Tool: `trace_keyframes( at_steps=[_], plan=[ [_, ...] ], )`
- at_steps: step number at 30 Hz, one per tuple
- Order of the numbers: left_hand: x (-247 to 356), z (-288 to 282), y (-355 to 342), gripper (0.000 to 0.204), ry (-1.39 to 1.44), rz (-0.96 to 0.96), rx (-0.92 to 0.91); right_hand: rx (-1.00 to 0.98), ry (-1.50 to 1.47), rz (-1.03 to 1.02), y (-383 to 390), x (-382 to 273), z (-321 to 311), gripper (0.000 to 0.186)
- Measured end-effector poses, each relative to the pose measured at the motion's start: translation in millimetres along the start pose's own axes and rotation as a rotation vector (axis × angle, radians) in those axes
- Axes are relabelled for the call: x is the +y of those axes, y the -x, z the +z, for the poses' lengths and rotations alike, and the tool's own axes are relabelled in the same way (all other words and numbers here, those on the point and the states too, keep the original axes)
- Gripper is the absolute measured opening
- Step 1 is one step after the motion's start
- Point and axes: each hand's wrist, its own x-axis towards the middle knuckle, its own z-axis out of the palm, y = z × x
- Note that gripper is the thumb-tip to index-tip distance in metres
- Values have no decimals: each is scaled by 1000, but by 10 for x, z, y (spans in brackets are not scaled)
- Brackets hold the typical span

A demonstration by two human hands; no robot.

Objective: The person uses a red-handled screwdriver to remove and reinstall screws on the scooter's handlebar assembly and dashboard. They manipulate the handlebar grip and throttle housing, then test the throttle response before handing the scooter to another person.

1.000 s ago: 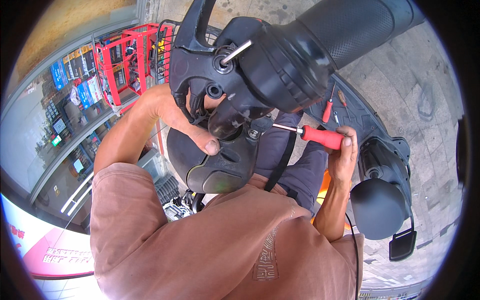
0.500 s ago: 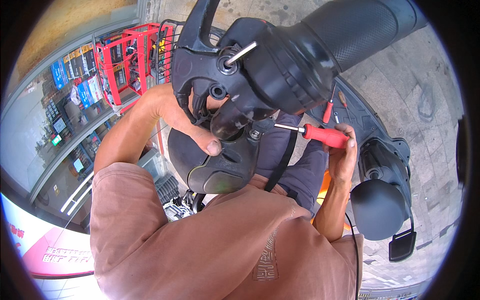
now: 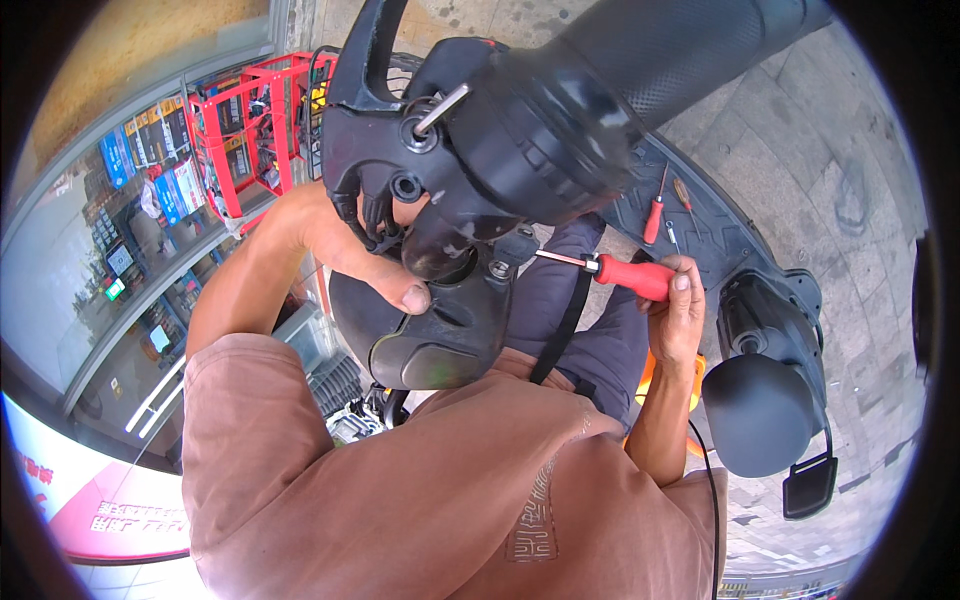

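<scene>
My right hand (image 3: 675, 320) grips a red-handled screwdriver (image 3: 635, 278). Its metal shaft points left to a small black fitting beside a bolt (image 3: 500, 268) on the black handlebar housing (image 3: 440, 345); I cannot tell whether the tip touches. My left hand (image 3: 350, 250) is wrapped round the housing from the left, thumb on top, fingers mostly hidden behind black cables. Above are a brake lever (image 3: 355, 80), a rubber grip (image 3: 715, 45) and a silver pin (image 3: 440, 110) standing out of the lever's mount.
Screwdrivers (image 3: 655, 215) and other small tools lie on the black footboard (image 3: 720, 240). A round black part (image 3: 757, 415) sits at right. A red rack (image 3: 235, 140) and a shop window (image 3: 95, 310) are at left. Grey paving (image 3: 840, 150) surrounds the scooter.
The handlebar has shifted slightly left in view. My right hand and the screwdriver have moved a little left. Both hands keep their grips.
</scene>
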Motion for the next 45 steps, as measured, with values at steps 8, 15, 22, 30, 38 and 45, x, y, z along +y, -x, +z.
trace_keyframes(
  at_steps=[8,15,22,30,38,45],
  plan=[
    [-46,91,131,78,95,-201,-15,-25,-268,-128,27,18,113,35],
    [35,77,119,78,108,-280,-18,33,-273,-237,6,20,210,36],
    [53,94,128,79,31,-162,90,37,-275,-98,4,42,112,31],
    [89,162,209,75,223,-308,150,24,-345,-183,63,72,185,33],
    [72,123,177,72,161,-299,94,14,-285,-71,173,57,130,31],
    [43,91,43,73,161,-129,38,9,-415,-181,176,55,207,29]
  ],
)
